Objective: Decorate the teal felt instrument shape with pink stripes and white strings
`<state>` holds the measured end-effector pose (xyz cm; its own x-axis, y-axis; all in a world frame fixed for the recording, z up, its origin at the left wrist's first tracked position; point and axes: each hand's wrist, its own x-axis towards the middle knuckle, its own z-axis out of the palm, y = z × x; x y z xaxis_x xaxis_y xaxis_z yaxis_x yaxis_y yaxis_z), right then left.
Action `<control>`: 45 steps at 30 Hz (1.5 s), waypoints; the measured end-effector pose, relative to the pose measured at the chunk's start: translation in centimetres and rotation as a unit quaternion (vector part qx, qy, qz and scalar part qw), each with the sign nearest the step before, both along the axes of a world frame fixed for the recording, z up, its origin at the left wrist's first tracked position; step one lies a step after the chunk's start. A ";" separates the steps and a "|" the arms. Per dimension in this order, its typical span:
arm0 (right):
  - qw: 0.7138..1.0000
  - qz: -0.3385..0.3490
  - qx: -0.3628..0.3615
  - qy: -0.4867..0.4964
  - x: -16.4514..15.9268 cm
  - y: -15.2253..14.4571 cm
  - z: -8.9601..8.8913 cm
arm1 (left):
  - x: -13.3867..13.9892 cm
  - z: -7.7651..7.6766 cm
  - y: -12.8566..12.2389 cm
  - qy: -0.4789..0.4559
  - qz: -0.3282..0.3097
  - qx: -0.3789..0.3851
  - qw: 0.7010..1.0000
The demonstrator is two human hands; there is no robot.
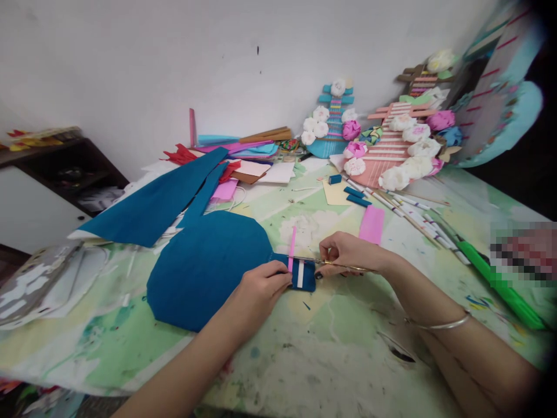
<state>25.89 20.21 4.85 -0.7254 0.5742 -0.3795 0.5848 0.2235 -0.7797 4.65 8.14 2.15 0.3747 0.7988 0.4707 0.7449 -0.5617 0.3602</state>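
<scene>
A dark blue paper-covered lute-shaped cutout (209, 267) lies flat on the table, its rounded body to the left and short neck to the right. A white strip (300, 274) crosses the neck. Beside it a narrow pink paper strip (293, 244) runs across and sticks out past the neck's far edge. My left hand (263, 287) rests at the neck, fingertips closed on the pink strip's near end. Pinched in my right hand (348, 255) is a slim, gold-coloured metal tool (359, 268); its tip reaches the pink strip, and its exact kind is unclear.
Dark blue sheets (152, 203) lie behind the cutout. Decorated paper lutes (333, 125) with paper flowers lean at the back wall. A pink paper piece (372, 225), wrapped sticks (418, 220) and a green cutter-like tool (500, 284) lie to the right. Part of a person shows blurred at far right.
</scene>
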 end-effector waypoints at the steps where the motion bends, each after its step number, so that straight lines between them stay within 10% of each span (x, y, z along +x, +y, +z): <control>1: 1.000 -0.001 0.003 -0.008 -0.1 0.0 0.0 | 0.0 0.0 0.0 0.002 0.000 -0.001 1.000; 8: 0.998 -0.041 0.016 0.033 0.3 -0.5 0.9 | -0.1 1.0 -0.1 -0.115 0.059 -0.032 0.991; 17: 0.979 -0.097 0.144 0.108 -1.6 -3.6 0.7 | 0.0 2.5 0.1 -0.456 0.120 -0.301 0.829; 45: 0.978 -0.112 0.074 0.160 -2.3 -4.4 -0.3 | -0.1 2.4 0.1 -0.452 0.075 -0.320 0.829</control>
<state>23.61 15.76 4.52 -0.6432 0.7637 -0.0556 0.3640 0.2411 -0.8997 4.53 8.22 4.52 -0.0269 0.9991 -0.0334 0.0527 0.0348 0.9980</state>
